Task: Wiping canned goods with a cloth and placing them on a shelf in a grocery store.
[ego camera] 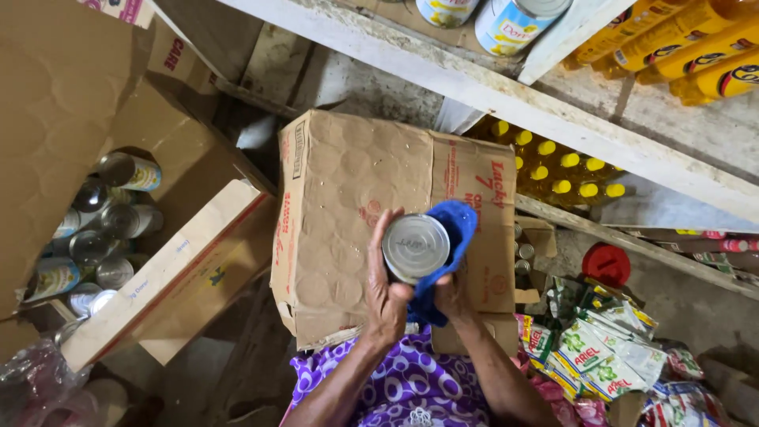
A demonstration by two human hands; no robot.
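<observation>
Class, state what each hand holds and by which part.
The left hand grips the tin can by its side wall. The right hand holds a blue cloth against the can's other side.

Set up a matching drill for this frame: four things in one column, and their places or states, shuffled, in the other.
Things:
1. tin can
2. blue cloth
3. open carton of cans
4. red lid

Places or states:
A. on the floor at the right, near the sachets
B. gripped by the left hand, shiny end up
C. at the left, flaps apart
D. under the right hand, bunched against the can

Pairs: 1-B, 2-D, 3-C, 4-A
</observation>
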